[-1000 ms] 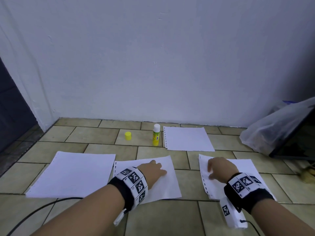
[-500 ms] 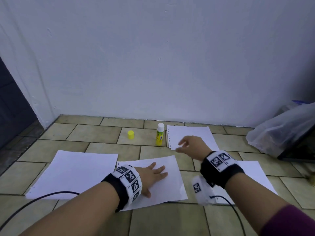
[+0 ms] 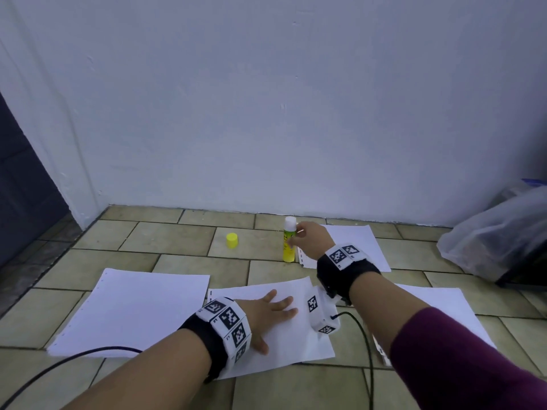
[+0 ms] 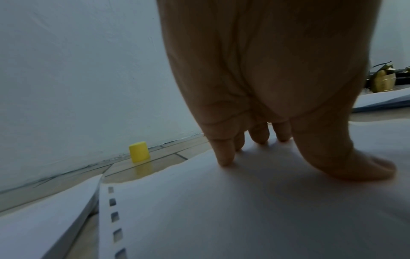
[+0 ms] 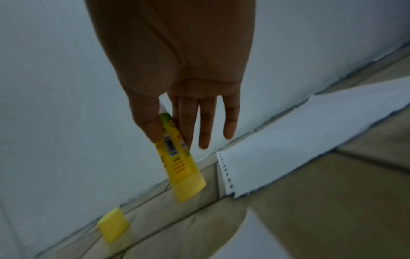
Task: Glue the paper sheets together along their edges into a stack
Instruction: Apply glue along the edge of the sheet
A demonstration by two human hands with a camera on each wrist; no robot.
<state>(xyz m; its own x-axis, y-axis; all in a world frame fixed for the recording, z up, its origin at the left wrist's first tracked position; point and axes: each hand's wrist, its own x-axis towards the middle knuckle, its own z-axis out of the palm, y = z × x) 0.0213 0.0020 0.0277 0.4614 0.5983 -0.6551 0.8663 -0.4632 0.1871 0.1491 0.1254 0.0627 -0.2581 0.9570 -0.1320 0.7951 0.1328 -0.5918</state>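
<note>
The left hand (image 3: 270, 313) lies flat with fingers (image 4: 224, 154) spread, pressing on the middle sheet (image 3: 296, 344) on the floor (image 3: 177, 241). The right hand (image 3: 310, 239) is at the glue stick (image 3: 289, 242), its grip closed on it between thumb and forefinger; the other fingers (image 5: 229, 122) hang straight. The stick stands uncapped, white tip up, its base at the floor just beside the far sheet (image 3: 361, 247). Its yellow cap (image 3: 232, 240) stands alone to the left, well apart. Another sheet (image 3: 133, 309) lies left of the middle one, and one more (image 3: 450, 309) lies to the right, under the right forearm. A plastic bag (image 3: 497, 238) sits by the wall (image 3: 266, 99) at far right.
</note>
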